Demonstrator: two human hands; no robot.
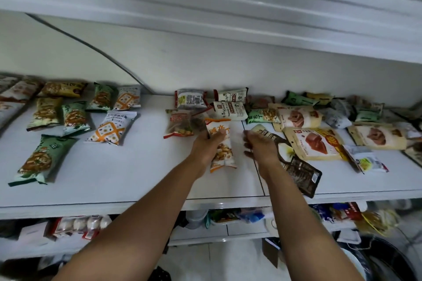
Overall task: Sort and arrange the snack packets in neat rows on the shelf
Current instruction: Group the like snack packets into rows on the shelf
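My left hand point(206, 147) grips a white and orange snack packet point(220, 143) above the white shelf point(127, 180). Just right of it, my right hand point(260, 146) holds a dark brown packet point(301, 175) that hangs down past my wrist. Green, yellow and white-orange packets point(68, 116) lie in rough rows on the shelf's left part. A loose heap of mixed packets point(308, 118) covers the right part. A clear packet with an orange label point(179, 124) and small white packets point(229, 109) lie just behind my hands.
The shelf's back wall point(205, 68) stands close behind the packets. Bare shelf surface lies in front of my hands and between the left rows and the middle. A lower shelf point(228, 228) under the front edge holds eggs, boxes and bags.
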